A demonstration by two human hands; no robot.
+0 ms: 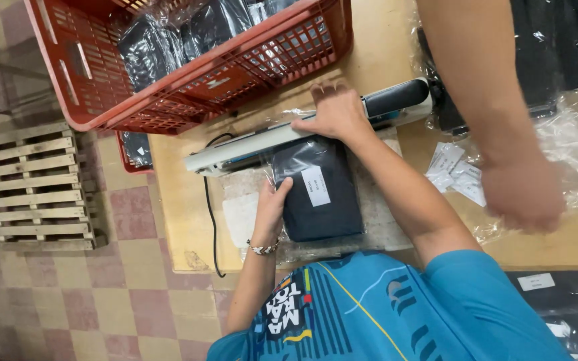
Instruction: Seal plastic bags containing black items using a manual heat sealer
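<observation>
Wooden table (182, 220), checkered tile floor, red crate (188, 87) at far edge. Dark bagged garment (322, 200) lies flat before me, its top end under sealer bar (249, 144). My left hand (270, 208) cups garment's left edge, fingers on top. My right hand (336, 112) lies flat, palm down, on bar just above garment. Co-worker's hand (523, 194) blurred at right.

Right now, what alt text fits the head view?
A person's right hand presses on the arm of a heat sealer on a wooden table, while the left hand steadies a bagged dark garment set into it. A red crate of similar packs sits behind; another person's blurred arm reaches in at right.
</observation>
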